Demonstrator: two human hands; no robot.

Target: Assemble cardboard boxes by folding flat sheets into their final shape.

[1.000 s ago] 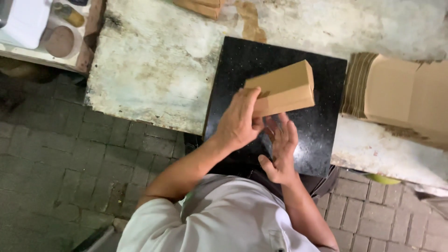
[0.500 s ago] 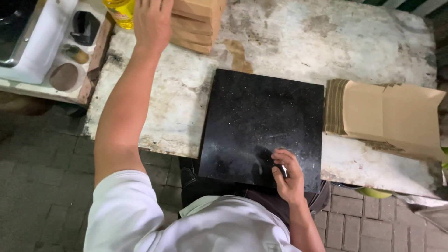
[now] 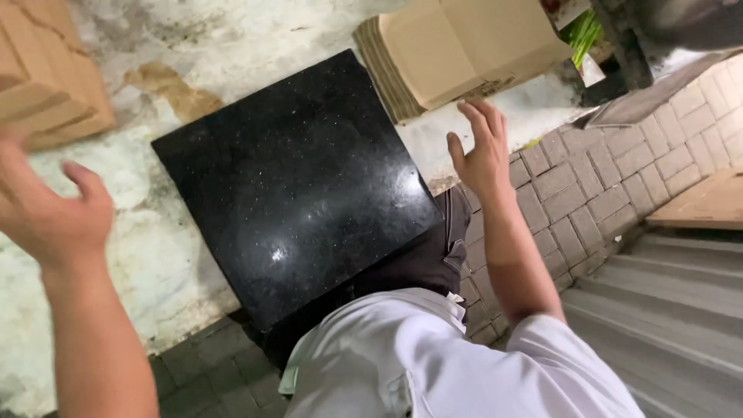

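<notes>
Left hand (image 3: pixel 50 205) and right hand (image 3: pixel 481 147) both raised, fingers spread, empty.

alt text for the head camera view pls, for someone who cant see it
Seen from above, a person's empty, open right hand reaches toward a stack of flattened cardboard boxes while the open left hand hovers near folded boxes. A polished black stone slab lies between them on a stained white worktable.
</notes>
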